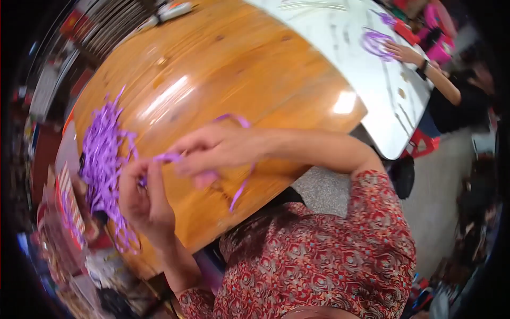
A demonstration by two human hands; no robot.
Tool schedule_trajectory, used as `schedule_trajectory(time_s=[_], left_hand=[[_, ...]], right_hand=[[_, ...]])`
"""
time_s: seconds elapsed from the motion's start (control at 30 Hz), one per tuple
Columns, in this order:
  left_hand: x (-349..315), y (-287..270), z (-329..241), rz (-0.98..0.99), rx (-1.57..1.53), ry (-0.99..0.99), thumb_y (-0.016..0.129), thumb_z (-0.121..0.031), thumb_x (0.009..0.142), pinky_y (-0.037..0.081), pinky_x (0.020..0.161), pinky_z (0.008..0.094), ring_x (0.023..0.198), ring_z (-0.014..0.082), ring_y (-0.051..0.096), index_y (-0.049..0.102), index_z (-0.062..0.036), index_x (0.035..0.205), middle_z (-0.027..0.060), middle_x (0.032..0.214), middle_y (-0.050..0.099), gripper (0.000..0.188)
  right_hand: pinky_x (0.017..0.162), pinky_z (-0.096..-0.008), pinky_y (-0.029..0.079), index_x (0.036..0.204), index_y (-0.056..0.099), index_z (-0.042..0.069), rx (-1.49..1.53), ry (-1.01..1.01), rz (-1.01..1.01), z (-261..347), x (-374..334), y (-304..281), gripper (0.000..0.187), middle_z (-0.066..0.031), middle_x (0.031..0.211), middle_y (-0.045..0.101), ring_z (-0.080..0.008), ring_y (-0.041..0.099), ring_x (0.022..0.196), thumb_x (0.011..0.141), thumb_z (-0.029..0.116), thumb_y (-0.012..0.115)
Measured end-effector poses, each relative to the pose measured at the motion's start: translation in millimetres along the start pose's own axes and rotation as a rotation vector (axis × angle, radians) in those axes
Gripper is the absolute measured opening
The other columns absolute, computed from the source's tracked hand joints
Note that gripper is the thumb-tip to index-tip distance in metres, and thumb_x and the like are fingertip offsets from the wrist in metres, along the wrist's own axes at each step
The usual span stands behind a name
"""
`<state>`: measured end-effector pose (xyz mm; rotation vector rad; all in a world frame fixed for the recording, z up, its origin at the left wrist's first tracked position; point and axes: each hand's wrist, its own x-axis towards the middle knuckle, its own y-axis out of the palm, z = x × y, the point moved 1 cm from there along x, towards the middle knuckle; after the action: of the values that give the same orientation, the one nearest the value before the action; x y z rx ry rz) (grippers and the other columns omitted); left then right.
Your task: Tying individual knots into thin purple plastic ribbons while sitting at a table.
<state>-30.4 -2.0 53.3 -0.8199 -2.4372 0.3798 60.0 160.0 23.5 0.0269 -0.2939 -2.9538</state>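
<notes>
A thin purple ribbon (169, 157) stretches between my two hands above the wooden table. My left hand (142, 194) pinches one part of it, fingertips raised. My right hand (215, 151), slightly blurred, is closed on the ribbon a short way to the right. More of the strip curves out behind the right hand and dangles below it toward the table's near edge. Just beyond my left hand lies a tangled pile of purple ribbons (103, 154). Blur hides exactly how the fingertips meet the strip.
The glossy wooden table (255, 64) meets a white marbled table (340, 48) at the upper right. There another person's hand (404, 53) rests by coiled purple ribbons (374, 42). Bags and a striped box (69, 202) crowd the left edge. A red stool (422, 142) stands at right.
</notes>
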Motion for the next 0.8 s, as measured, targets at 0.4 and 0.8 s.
schedule_trajectory(time_s=[0.4, 0.8], left_hand=[[-29, -107, 103, -0.369, 0.024, -0.158, 0.058, -0.003, 0.087, 0.036, 0.058, 0.0205, 0.067, 0.0071, 0.045, 0.059, -0.0016, 0.087, -0.0032, 0.077, 0.051, 0.002], [-35, 38, 51, 0.007, -0.449, -0.08, 0.053, -0.01, 0.091, 0.041, 0.091, 0.0313, 0.103, 0.0197, 0.054, 0.05, 0.0033, 0.117, 0.0114, 0.109, 0.057, 0.029]], right_hand=[[0.06, -0.0181, 0.036, 0.093, 0.067, 0.002, -0.374, -0.07, -0.662, -7, -72, -71, 0.017, 0.0037, 0.072, 0.056, -0.0031, 0.046, 0.067, 0.089, 0.015, 0.057], [0.047, -0.0191, 0.037, 0.094, 0.066, 0.002, -0.799, -0.307, -0.333, -2, -13, 5, 0.011, -0.0025, 0.073, 0.057, -0.0058, 0.05, 0.055, 0.086, 0.004, 0.059]])
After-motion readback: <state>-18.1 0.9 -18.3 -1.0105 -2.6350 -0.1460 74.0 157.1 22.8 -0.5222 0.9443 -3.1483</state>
